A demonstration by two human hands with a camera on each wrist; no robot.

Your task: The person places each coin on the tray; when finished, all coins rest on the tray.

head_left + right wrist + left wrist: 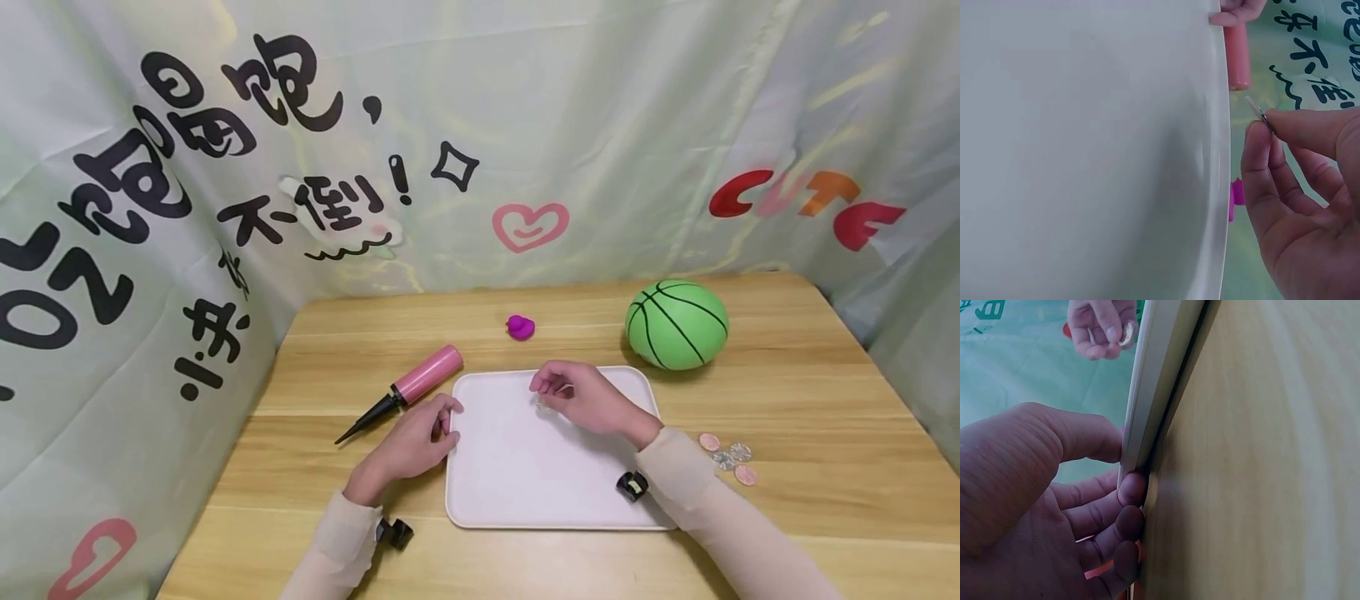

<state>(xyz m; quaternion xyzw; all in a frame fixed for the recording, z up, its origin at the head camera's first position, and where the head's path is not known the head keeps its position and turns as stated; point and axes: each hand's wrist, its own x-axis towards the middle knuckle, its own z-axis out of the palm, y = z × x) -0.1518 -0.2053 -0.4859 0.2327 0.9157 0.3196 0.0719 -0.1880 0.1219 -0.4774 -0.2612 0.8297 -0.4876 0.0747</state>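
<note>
Left hand (416,437) pinches the near-upright rim at the left side of the white tray (525,487), thumb above, fingertips at the outer edge, probably to steady it. Right hand (588,400) holds a small thin disc (1257,109) above the tray, between thumb and index finger; such a flat piece likely suits an edge grip. Loose silver and pink discs (746,475) lie right of the tray, within easy reach of that hand. Pink pump (430,373) lies slantwise at left; purple toy (520,327) and green ball (677,325) sit behind. Table (810,500): pale wood grain. Around it, printed curtain (615,125): black characters, pink heart, "CUTE".
</note>
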